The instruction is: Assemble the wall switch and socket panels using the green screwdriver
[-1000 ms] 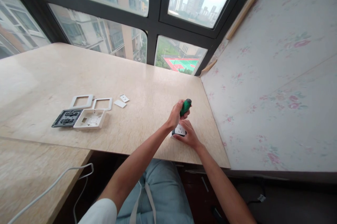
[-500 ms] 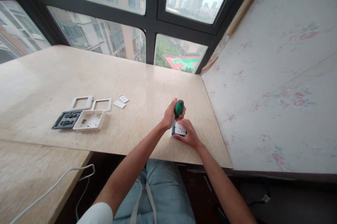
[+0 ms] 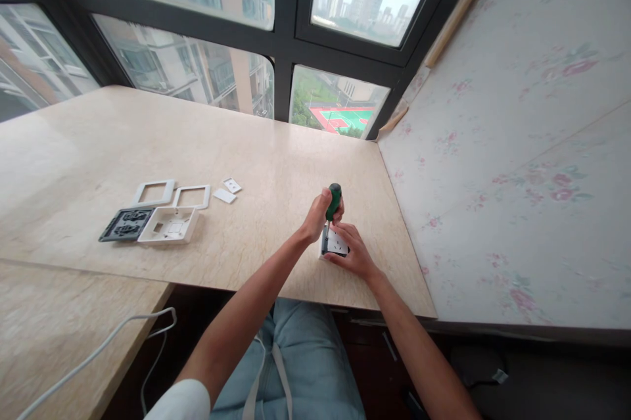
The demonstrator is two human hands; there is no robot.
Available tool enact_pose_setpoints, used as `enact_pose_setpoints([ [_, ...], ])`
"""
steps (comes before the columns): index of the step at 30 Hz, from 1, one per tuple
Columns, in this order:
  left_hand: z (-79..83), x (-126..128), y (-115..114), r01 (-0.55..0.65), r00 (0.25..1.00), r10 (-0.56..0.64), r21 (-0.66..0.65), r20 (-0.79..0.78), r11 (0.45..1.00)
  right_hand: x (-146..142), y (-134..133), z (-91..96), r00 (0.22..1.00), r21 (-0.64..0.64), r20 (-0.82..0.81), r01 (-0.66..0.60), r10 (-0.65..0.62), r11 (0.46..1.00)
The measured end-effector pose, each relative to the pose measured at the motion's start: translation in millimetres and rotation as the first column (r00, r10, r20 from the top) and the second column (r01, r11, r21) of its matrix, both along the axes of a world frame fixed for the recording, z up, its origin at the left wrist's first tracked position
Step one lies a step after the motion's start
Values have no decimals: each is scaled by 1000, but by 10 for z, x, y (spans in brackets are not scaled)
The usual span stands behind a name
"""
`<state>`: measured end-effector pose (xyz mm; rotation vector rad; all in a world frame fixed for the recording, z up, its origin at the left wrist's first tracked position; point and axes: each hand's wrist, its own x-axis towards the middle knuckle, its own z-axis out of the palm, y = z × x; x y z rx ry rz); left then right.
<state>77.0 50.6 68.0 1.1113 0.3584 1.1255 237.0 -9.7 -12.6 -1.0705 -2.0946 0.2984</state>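
Note:
My left hand (image 3: 317, 215) is closed round the green handle of a screwdriver (image 3: 334, 202), which stands nearly upright with its tip down on the left edge of a white wall socket (image 3: 336, 243). The socket lies on the beige marble counter (image 3: 256, 170) near its front right corner. My right hand (image 3: 355, 253) is wrapped over the socket's right side and pins it to the counter.
At the left lie two white frames (image 3: 154, 192), a dark socket body (image 3: 125, 224), a white back box (image 3: 168, 223) and two small white covers (image 3: 227, 190). A floral-papered wall (image 3: 513, 144) rises at the right, windows behind. A white cable (image 3: 98, 348) hangs by the lower shelf.
The screwdriver has swung from a rightward tilt to nearly upright, and my left hand shifted slightly left with it. My right hand stays on the socket.

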Motion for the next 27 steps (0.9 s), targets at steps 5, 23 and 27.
enact_pose_setpoints([
  [5,122,-62,-20,-70,997,70,1,29,998,4,-1,3,1000,-20,8,1,-1,1000],
  [23,320,-29,-175,-123,991,129,116,-46,986,98,-27,-52,996,-241,-83,-7,-13,970],
  [27,288,-8,-145,-77,997,77,93,8,993,114,-31,-56,989,-287,-137,7,-48,958],
])
